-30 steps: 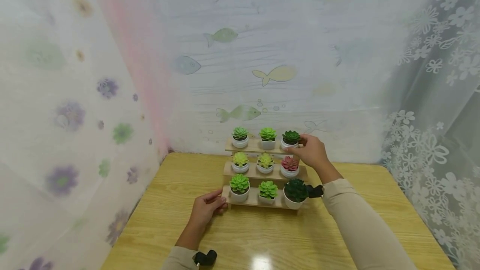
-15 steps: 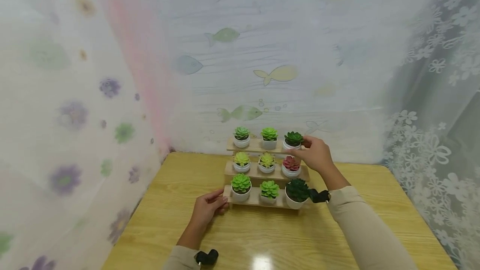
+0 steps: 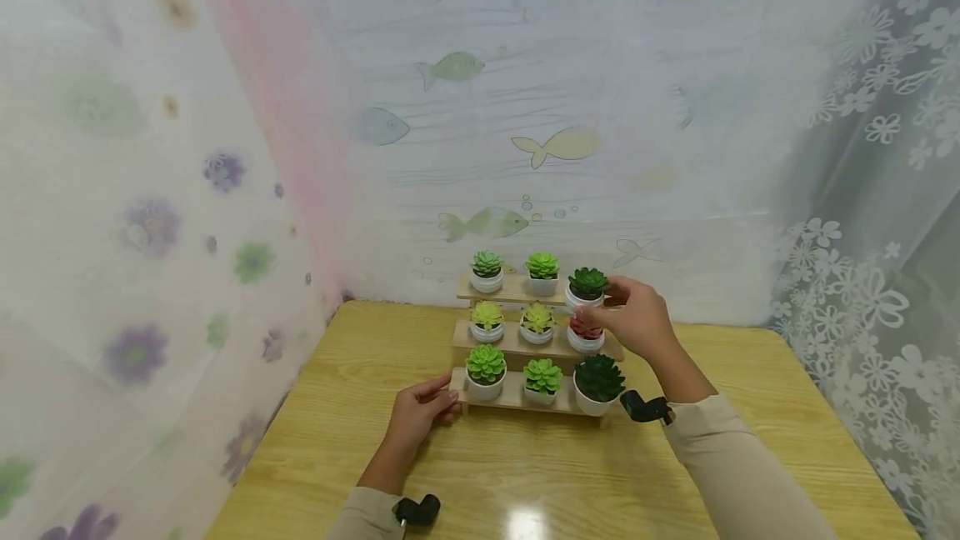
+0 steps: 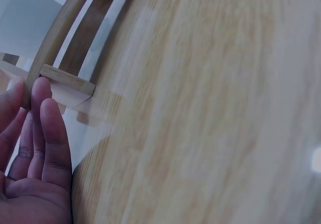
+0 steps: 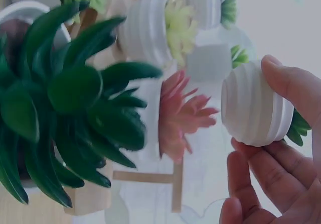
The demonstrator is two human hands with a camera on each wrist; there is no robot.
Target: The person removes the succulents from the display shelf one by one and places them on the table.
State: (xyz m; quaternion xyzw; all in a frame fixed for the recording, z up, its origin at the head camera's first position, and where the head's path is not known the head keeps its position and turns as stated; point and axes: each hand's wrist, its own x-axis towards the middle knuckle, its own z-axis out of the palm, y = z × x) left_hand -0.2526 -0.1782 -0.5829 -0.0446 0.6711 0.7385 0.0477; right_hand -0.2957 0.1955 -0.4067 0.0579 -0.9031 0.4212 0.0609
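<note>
Between thumb and fingers of the right hand (image 3: 637,319), spread to its width, a white ribbed pot (image 5: 256,106) is gripped with its green succulent (image 3: 588,282), base clear of the wooden stand (image 3: 514,390); a red succulent (image 5: 183,116) sits just below. The left hand (image 3: 416,415), almost closed, pinches the stand's nearest end.

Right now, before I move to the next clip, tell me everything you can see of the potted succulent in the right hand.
The potted succulent has dark green, pointed leaves above dark filling, in a small, rounded white pot ringed with ribs; its material could be ceramic or plastic. The right hand grips the pot by its sides. In the head view it looks roughly upright by the right end of the top tier; in the right wrist view nothing shows against its base, so it seems held clear.
</note>
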